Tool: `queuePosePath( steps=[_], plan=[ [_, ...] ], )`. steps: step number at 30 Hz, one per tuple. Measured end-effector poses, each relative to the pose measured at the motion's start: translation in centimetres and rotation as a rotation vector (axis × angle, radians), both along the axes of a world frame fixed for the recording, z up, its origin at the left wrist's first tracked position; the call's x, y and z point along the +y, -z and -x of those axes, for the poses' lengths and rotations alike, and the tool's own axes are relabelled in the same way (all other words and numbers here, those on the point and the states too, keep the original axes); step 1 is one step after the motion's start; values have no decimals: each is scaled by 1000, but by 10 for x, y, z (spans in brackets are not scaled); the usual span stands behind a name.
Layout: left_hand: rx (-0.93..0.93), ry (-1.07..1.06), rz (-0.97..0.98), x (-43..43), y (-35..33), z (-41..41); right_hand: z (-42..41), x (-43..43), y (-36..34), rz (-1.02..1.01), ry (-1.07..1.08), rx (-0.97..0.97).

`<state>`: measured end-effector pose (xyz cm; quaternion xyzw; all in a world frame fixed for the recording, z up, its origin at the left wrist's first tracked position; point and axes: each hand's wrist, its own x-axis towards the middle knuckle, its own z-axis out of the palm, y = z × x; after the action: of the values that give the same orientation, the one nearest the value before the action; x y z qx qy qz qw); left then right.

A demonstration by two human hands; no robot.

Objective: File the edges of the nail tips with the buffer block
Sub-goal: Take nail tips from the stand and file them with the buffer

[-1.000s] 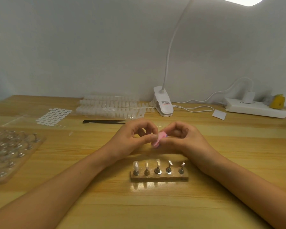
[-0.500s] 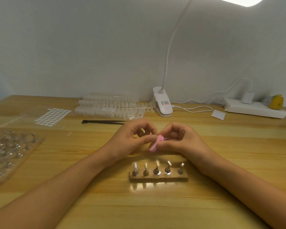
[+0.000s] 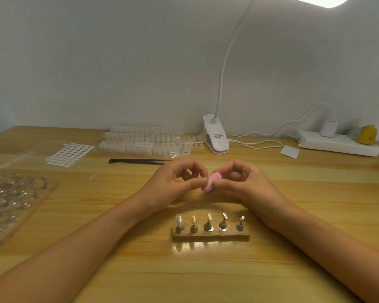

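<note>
My right hand [image 3: 243,184] grips a small pink buffer block [image 3: 210,182] with a purple edge, just above the table's middle. My left hand [image 3: 179,182] meets it from the left, thumb and forefinger pinched together right against the block; a nail tip between them is too small to make out. In front of both hands a wooden holder [image 3: 210,236] carries several clear nail tips [image 3: 179,220] upright on metal stands.
A wooden tray of metal stands [image 3: 11,202] sits at the left edge. Behind the hands lie black tweezers [image 3: 138,161], a sheet of adhesive dots [image 3: 70,154] and packs of nail tips [image 3: 144,141]. A clip lamp [image 3: 216,136], power strip [image 3: 337,145] and white card [image 3: 290,151] stand at the back.
The pink block has shifted a little in my right hand against my left fingertips. Both hands stay in the same place.
</note>
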<state>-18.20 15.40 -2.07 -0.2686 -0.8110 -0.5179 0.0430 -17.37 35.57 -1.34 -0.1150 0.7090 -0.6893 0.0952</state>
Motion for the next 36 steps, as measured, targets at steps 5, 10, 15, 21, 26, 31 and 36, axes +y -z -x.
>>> queuePosePath(
  steps=[5, 10, 15, 21, 26, 31, 36],
  plan=[
    [-5, -5, -17, -1, 0, 0, -1, -2, -1, -71, -81, -6],
    [-9, -18, -16, -1, 0, 0, 1, 0, -2, 23, 12, -33],
    [-16, -7, -27, 0, -1, -1, 1, 1, -2, 83, 33, -49],
    [-29, 8, -40, 0, -1, 0, 2, -1, -1, 38, 3, -43],
    [-10, 2, -36, 0, -1, 0, 0, -2, -3, -44, -70, -54],
    [-20, -9, -34, 0, -1, 0, 4, 1, -3, 62, 24, -84],
    [-16, -4, -24, 1, -1, -1, 4, 1, -2, 74, 14, -76]
  ],
)
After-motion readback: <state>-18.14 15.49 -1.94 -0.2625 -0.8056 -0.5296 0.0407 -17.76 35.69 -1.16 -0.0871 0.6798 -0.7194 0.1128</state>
